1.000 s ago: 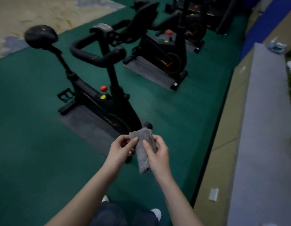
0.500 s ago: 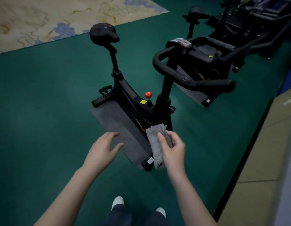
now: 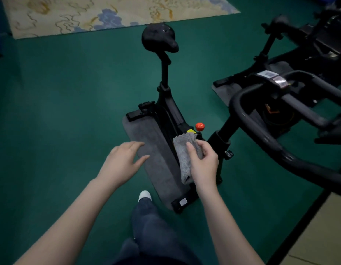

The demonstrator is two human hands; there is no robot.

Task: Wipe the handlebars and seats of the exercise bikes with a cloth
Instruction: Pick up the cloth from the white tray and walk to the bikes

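Head view, single entry.

Item: grey, rough-textured folded cloth (image 3: 186, 155), hanging lengthwise from the right hand (image 3: 202, 163), in the air above the bike's frame. Thumb and curled fingers (image 3: 190, 150) pinch its upper half; the lower end dangles free.

Item: left hand (image 3: 122, 163), holding nothing, fingers spread and loosely extended, hovering over the grey rectangular floor mat (image 3: 156, 155), apart from the cloth.

Item: black upright exercise bike (image 3: 171, 115) on the mat, on a green carpeted floor (image 3: 60, 111). Black padded saddle (image 3: 159, 40) at the far end on a tall post. Black looped tubular handlebar (image 3: 261, 134) at right, near the cloth-holding hand but not touched. Red round knob (image 3: 200, 126) on the frame, just beyond the cloth.

Item: a second black exercise bike (image 3: 303, 44) at upper right, with its own mat; detail blurred.

Item: beige patterned rug (image 3: 108, 14) at the far edge.

Progress, as judged: cloth is in hand yet touches no bike surface. No wiping is visible; handlebar and saddle of the near bike look still to do, then the further machine. Whether any part has been cleaned cannot be told.
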